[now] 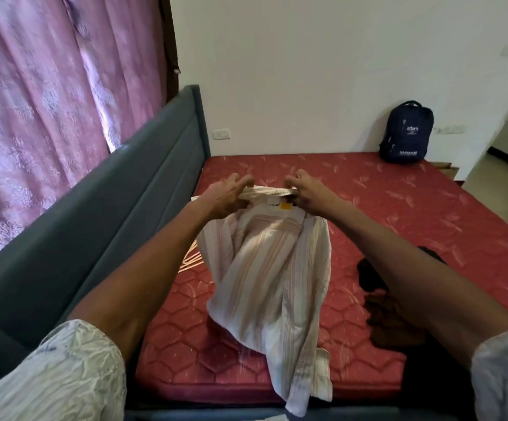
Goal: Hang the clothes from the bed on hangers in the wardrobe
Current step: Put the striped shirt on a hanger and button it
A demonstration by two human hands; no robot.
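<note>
A white shirt with pale orange stripes hangs in the air over the red mattress. My left hand grips its collar on the left side, and my right hand grips the collar on the right, so the collar is stretched between them. The shirt's lower part and one sleeve trail down to the near edge of the mattress. Light-coloured hangers lie on the mattress behind the shirt's left side, partly hidden. Dark clothes lie on the mattress under my right forearm. No wardrobe is in view.
A grey padded bed frame runs along the left, with pink curtains behind it. A dark blue backpack leans against the white wall at the far right corner of the bed. A doorway opens at the far right.
</note>
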